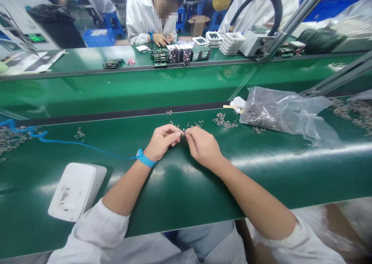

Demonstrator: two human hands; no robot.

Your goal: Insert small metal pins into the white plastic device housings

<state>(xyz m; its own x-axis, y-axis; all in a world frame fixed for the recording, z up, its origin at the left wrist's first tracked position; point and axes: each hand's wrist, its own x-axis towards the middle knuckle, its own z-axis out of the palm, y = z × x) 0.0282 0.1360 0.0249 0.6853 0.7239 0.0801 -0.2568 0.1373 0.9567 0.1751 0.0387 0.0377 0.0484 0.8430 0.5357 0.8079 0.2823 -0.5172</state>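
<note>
Worktop (pixel 186 194): green, glossy, running the full width of the bench. Beyond it, a co-worker (pixel 139 18) sits at a raised green counter (pixel 87 57) carrying stacked circuit boards (pixel 159 58).

Clear plastic bag (pixel 267 111): lies on its side towards the right of the worktop, filled with small dark metallic parts. White plastic housing (pixel 72 190): lies flat at the left, near the person's left forearm.

Hands: both are above the worktop, fingertips nearly meeting. The left hand (pixel 161 142) has thumb and forefinger closed in a pinch; the right hand (pixel 205 146) is likewise pinched, its other fingers curled in. Between the tips is a small metal piece (pixel 183 133), partly hidden; its exact type and orientation cannot be told. A blue wrist strap (pixel 145 158) is on the left wrist, its coiled cord (pixel 84 143) trailing left.

Loose metal parts (pixel 223 121) lie scattered beyond the hands and beside the bag.

Handling, as judged: a piece this size calls for a light pinch, one hand holding firm while the other makes small adjustments. Low hands would limit the fall of a dropped piece. Excess pressure could bend it, and a slip could lose it among the loose parts.
</note>
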